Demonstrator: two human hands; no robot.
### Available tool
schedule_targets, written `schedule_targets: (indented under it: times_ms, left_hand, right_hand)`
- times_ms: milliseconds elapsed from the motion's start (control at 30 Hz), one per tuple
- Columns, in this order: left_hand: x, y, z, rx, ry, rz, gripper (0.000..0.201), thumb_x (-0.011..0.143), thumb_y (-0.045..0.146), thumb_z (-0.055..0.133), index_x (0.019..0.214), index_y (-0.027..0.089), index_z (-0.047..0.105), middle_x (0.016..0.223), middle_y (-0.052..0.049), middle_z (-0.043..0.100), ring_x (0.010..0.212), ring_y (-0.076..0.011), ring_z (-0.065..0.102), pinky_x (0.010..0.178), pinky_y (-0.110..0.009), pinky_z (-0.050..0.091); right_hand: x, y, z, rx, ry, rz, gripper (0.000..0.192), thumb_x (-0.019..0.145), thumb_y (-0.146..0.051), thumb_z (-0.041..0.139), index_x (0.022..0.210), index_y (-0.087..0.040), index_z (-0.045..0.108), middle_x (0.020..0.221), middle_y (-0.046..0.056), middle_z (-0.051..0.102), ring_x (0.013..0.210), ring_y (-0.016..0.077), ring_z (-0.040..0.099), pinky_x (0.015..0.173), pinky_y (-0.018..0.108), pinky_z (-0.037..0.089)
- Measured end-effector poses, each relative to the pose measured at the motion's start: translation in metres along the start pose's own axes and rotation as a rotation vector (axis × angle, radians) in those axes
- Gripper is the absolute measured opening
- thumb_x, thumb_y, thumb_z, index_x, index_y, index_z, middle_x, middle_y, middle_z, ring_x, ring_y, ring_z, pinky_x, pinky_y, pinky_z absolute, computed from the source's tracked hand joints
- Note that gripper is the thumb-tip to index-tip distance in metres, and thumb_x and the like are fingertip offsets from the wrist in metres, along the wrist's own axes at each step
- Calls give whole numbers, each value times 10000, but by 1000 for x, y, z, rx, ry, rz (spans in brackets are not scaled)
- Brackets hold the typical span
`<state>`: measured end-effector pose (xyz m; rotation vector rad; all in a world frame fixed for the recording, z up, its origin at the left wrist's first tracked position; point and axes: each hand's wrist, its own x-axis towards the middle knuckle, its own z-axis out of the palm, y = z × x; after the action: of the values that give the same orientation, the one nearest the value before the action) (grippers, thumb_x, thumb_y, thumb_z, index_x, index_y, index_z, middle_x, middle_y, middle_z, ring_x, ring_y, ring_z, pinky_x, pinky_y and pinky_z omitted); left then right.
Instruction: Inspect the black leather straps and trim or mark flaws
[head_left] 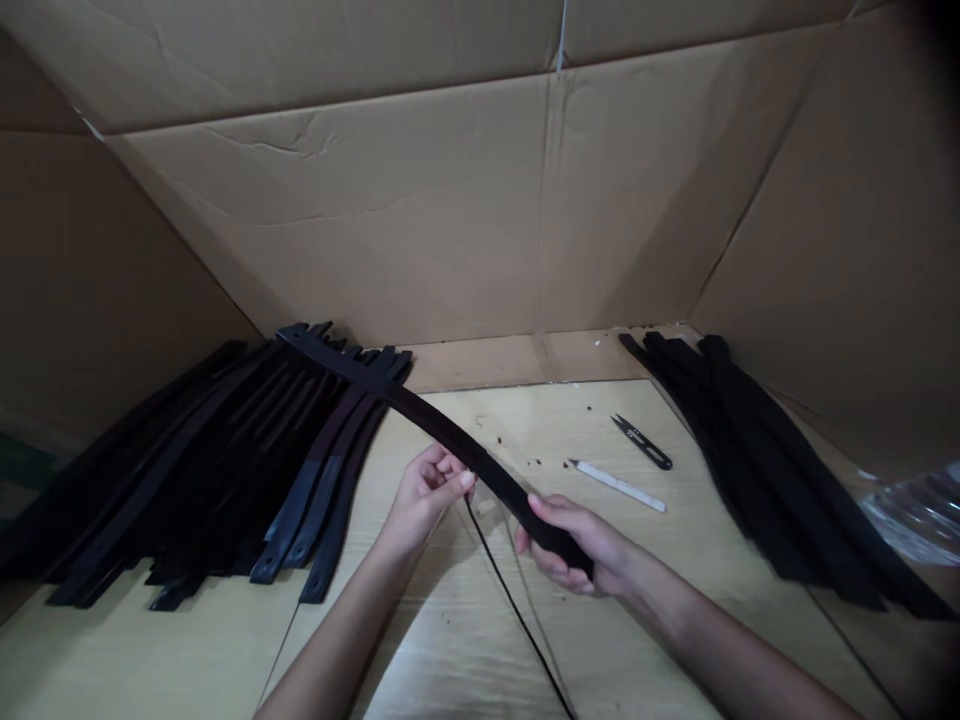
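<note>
**Between two hands, one strap held on a slant**

Above the middle of the pale worktop [225,650], a single dark strap [442,432] is held clear of the surface by both hands. Its long axis runs on a diagonal, from the near right, where it is gripped, up and away to the far left, where its notched far end reaches over the top of the left-hand pile of straps [195,470].

The right hand [577,550] is clamped around the near end of the strap, fingers wrapped under it and thumb over the top. The left hand [427,490] sits a little farther along the same strap, its fingertips pinched together at the strap's lower edge, apparently on a thin dark thread [510,600] that trails from there toward the near edge of the worktop. The hands are near each other but not touching, and the right hand is the one closer to the camera.

Just beyond the right hand lie a white pencil-like stick [619,486] and, past it, small black thread snips [642,442], both flat on the worktop and apart from the strap. A second pile of dark straps [757,460] lies well off to the right. Cardboard walls [420,220] close in the space behind and at both sides.
</note>
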<state>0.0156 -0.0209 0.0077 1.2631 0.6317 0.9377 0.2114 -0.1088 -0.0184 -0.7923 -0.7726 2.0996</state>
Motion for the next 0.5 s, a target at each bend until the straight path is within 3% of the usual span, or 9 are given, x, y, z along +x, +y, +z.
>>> schedule_targets:
  times_ms: [167,333,500]
  left_hand:
    - [-1,2,-1,-33,-9,-46,474,718,247,791,1164,175,648,623,26,546,577,-110,497,565,-225,373]
    - [-1,-2,-6,26,-26,-34,368,731,287,783,1065,151,706,663,-4,566,593,-112,488,567,-227,371]
    - [0,-2,-6,90,39,-16,325,745,306,767,1020,143,704,662,-6,560,598,-121,478,574,-234,358]
  right_hand:
    - [-1,3,-5,63,-59,67,498,890,-591,528,835,-111,647,439,-59,444,291,46,285,263,148,203]
    - [1,3,-1,34,-48,46,509,880,-602,537,856,-108,657,434,-63,444,284,43,285,262,145,212]
    - [5,3,2,-212,164,-128,505,881,-585,544,1024,-111,647,489,-49,521,298,57,376,292,157,280]
